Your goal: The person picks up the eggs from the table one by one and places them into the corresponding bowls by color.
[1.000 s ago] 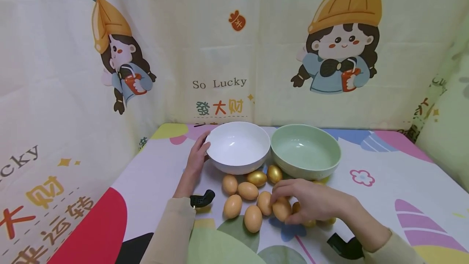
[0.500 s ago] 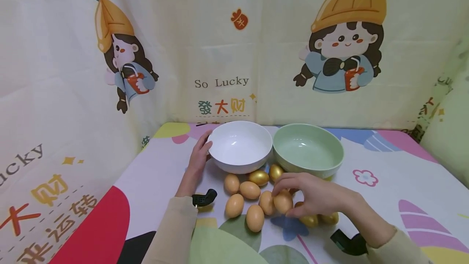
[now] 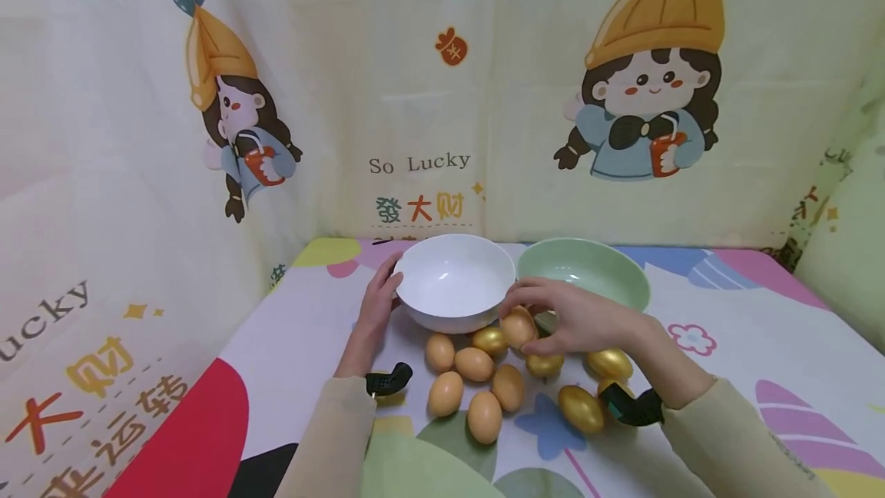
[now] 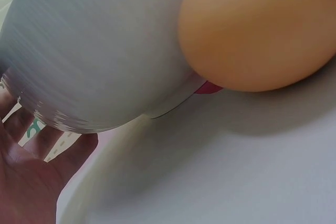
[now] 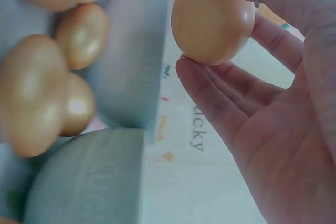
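Note:
My left hand (image 3: pixel 380 300) rests against the outer left wall of the white bowl (image 3: pixel 456 315), fingers spread along it. In the left wrist view, its fingertips touch the bowl and part of them is hidden behind it. My right hand (image 3: pixel 588 320) pinches a brown egg (image 3: pixel 518 328) between thumb and fingers. That egg is raised off the table in front of the gap between the two bowls. The right wrist view shows the held egg (image 5: pixel 210 20) at the fingertips. The green bowl (image 3: pixel 625 277) stands partly behind the right hand.
Several brown eggs (image 3: pixel 474 364) lie on the patterned tablecloth (image 3: pixel 304 360) before the white bowl. Several golden eggs (image 3: pixel 581 409) lie to their right, one (image 3: pixel 490 340) close to the white bowl's base. A printed curtain (image 3: pixel 512 114) hangs behind the table.
The right hand has lifted the brown egg from the group and carried it toward the bowls, uncovering golden eggs below. The left hand stays at the white bowl.

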Motion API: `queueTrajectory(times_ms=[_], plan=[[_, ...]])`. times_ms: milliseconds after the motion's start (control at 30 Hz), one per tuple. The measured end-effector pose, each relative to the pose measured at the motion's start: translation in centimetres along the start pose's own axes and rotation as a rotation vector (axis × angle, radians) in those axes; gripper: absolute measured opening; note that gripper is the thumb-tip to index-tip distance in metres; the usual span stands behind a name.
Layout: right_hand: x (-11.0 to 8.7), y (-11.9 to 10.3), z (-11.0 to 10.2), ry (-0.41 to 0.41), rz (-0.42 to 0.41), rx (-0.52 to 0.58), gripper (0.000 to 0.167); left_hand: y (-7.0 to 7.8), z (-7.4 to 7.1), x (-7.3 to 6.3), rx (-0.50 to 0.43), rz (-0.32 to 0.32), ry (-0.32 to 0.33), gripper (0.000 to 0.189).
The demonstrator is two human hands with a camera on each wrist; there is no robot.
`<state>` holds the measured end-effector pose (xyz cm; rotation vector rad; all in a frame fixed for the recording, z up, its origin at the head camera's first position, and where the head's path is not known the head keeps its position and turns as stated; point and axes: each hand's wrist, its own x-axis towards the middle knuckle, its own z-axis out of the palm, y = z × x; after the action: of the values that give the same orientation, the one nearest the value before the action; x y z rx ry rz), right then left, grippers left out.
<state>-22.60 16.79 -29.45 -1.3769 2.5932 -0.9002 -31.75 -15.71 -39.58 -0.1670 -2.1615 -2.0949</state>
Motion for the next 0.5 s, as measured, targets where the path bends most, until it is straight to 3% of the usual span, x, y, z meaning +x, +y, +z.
queueTrajectory(times_ms=[133, 300, 367, 500], plan=[[1.5, -0.1, -0.7, 0.007, 0.031, 0.026, 0.041, 0.3, -0.1, -0.3, -0.012, -0.001, -0.009, 0.051], [4.0, 0.9, -1.0, 0.030, -0.017, 0.083, 0.041, 0.7, -0.1, -0.5, -0.012, -0.006, -0.018, 0.052], [5.0, 1.4, -1.0, 0.041, -0.035, 0.110, 0.040, 0.2, -0.1, -0.3, -0.003, 0.001, -0.010, 0.052], [6.6, 2.3, -0.7, 0.071, -0.027, 0.131, 0.038, 0.2, 0.0, -0.4, -0.001, 0.014, -0.008, 0.051]])
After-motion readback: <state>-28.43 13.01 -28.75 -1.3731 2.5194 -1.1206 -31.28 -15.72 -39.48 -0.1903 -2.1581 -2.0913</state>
